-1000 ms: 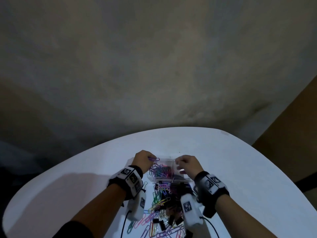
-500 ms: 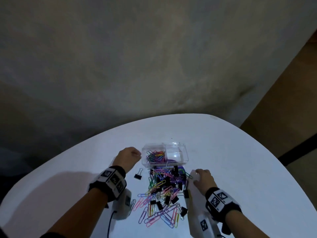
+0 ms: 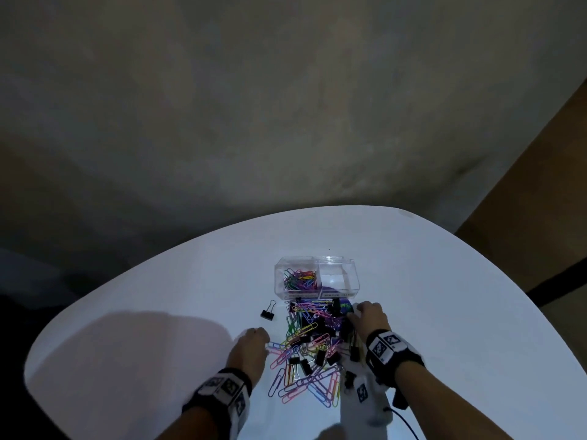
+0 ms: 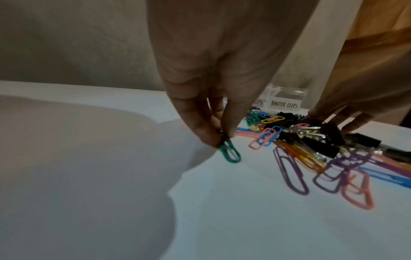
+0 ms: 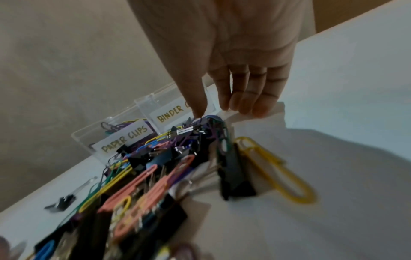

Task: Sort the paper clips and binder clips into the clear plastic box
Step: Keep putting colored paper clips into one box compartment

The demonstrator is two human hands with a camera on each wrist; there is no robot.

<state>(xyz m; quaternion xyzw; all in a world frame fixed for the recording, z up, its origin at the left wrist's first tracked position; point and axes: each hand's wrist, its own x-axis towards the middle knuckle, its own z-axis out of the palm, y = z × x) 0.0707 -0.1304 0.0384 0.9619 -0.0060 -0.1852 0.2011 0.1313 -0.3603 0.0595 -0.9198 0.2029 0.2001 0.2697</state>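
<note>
The clear plastic box (image 3: 317, 277) stands on the white table beyond the pile, its two compartments labelled "PAPER CLIPS" and "BINDER CLIPS" (image 5: 142, 126). Coloured paper clips (image 3: 300, 277) fill the left compartment; the right one looks empty. A mixed pile of coloured paper clips and black binder clips (image 3: 311, 344) lies in front of it. At the pile's left edge my left hand (image 4: 222, 139) pinches a green paper clip (image 4: 231, 153) that still touches the table. My right hand (image 5: 222, 110) reaches down at the pile's far right corner, fingers straight, one tip on the purple clips (image 5: 211, 119).
One black binder clip (image 3: 268, 312) lies alone to the left of the pile. A large yellow paper clip (image 5: 273, 168) sits at the pile's right side. The round table edge (image 3: 444, 236) curves behind the box, with a dark floor beyond.
Both hands drew back from the box to the pile. The left hand came down to the pile's left edge and took a green paper clip; the right hand settled at the far right corner.
</note>
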